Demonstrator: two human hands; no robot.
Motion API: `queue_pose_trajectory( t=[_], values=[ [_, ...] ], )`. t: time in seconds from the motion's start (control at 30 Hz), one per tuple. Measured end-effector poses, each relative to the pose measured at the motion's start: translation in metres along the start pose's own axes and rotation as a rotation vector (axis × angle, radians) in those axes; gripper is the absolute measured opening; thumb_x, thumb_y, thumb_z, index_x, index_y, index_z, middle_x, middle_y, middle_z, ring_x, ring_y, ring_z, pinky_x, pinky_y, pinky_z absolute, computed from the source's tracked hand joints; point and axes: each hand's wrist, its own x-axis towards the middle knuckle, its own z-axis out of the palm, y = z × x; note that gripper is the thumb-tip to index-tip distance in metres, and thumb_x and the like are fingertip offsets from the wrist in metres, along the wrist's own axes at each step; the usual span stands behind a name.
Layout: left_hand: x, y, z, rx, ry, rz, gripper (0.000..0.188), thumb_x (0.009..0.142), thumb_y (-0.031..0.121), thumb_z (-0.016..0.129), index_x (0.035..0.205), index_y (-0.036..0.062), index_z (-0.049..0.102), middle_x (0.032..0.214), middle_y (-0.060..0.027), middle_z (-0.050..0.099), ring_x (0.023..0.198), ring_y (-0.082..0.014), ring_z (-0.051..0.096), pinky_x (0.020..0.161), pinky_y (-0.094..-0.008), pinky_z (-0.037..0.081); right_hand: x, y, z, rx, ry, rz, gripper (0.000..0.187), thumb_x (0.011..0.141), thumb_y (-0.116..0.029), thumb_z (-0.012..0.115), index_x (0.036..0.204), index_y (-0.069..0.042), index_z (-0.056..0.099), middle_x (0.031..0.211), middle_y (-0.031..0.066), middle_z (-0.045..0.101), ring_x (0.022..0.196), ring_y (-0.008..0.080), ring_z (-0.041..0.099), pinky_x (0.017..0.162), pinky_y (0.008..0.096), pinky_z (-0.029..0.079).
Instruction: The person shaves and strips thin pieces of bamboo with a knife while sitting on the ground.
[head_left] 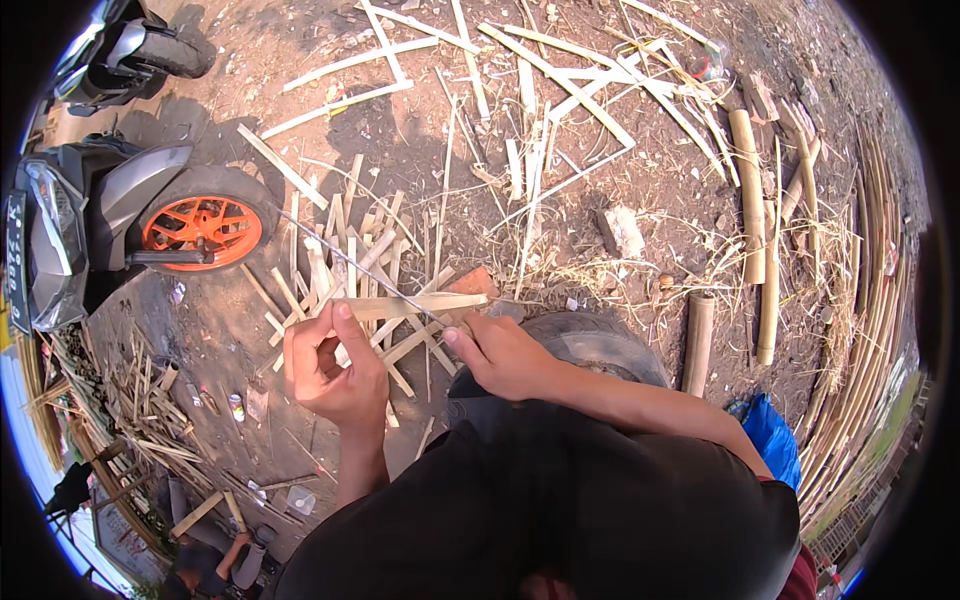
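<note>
Both hands hold one flat bamboo strip [420,303]. It lies sideways, left to right, just past the fingers. Left hand [330,365] pinches its left end; right hand [497,350] grips near the right end. Dirt ahead holds scattered bamboo scraps [530,150]; a motorbike [110,225] stands at left.

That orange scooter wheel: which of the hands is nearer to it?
Left. The left hand grips the bamboo strip just right of and below the orange wheel; the right hand lies farther right, at the strip's other side.
</note>
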Motion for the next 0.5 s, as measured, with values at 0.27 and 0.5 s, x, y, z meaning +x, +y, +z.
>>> queue_pose_trajectory(
  t=[0.27, 0.5],
  values=[
    [0.003, -0.013, 0.001, -0.045, 0.020, 0.047, 0.008, 0.093, -0.003, 0.063, 0.086, -0.0039, 0.058, 0.085, -0.0095, 0.059, 0.073, -0.0129, 0.062, 0.059, -0.0271, 0.056, 0.009, 0.104, -0.003, -0.289, -0.085, 0.198, 0.050, 0.103, -0.038, 0.042, 0.109, 0.007, 0.062, 0.086, 0.0310, 0.065, 0.088, 0.0473, 0.063, 0.081, 0.0532, 0.048],
    [0.022, -0.012, 0.027, -0.934, 0.067, -0.509, 0.021, 0.085, 0.025, 0.045, 0.076, 0.0067, 0.045, 0.068, -0.0068, 0.047, 0.062, -0.0162, 0.046, 0.056, -0.0296, 0.041, 0.019, 0.040, -0.006, -0.059, -0.091, 0.053, 0.054, 0.104, -0.042, 0.040, 0.093, 0.005, 0.064, 0.082, 0.0286, 0.064, 0.084, 0.0466, 0.063, 0.082, 0.0527, 0.049]
  ],
)
